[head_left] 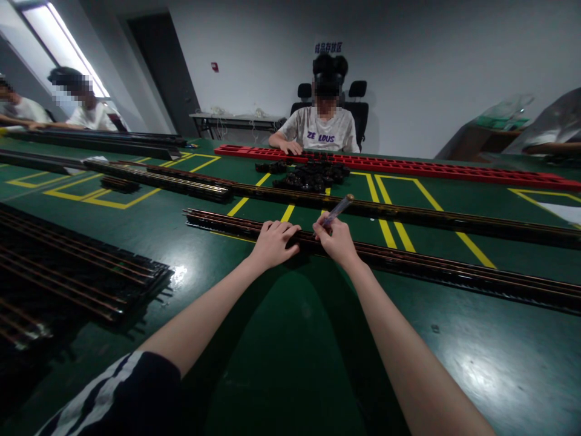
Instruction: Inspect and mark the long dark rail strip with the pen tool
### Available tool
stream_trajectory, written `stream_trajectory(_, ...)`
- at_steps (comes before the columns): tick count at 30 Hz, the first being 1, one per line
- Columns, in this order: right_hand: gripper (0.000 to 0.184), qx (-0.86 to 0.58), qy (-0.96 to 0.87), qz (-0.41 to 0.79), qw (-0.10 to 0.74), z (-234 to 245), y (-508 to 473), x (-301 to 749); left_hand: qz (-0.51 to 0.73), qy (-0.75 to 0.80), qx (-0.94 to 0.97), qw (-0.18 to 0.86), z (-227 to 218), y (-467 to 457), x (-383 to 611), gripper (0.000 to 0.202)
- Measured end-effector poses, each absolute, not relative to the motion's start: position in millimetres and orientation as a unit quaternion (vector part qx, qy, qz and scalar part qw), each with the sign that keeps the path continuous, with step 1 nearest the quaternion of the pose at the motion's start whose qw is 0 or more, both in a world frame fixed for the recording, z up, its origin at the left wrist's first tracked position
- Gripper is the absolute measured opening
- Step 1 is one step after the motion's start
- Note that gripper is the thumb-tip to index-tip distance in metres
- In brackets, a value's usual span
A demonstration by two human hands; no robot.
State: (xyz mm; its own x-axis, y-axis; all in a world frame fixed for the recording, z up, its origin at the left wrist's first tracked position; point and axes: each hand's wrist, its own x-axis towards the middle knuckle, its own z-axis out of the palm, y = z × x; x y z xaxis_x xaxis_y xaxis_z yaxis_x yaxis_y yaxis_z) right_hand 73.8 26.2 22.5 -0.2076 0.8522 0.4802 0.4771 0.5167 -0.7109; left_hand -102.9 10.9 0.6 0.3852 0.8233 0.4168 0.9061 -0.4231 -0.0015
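Observation:
A long dark rail with copper-coloured strips along it lies across the table in front of me. My left hand is laid over the rail near its left end, index finger on the far side and thumb on the near side. Just to the right, my right hand grips a clear-barrelled pen with a brownish end cap. The pen slants up and to the right, while its tip is hidden by my fingers close to the rail.
Behind lies another long dark rail, then a pile of black parts and a red slotted rail. Stacked dark strips cover the left of the green table. Across sits a person; others are at the sides.

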Motion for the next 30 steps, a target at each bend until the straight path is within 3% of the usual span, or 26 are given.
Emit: stream_trajectory(30,0.014,-0.466,-0.743,0.2,0.437,27.2,23.4,72.6,-0.177,-0.524,-0.824,0.123,1.2,10.2,-102.7,0.036)
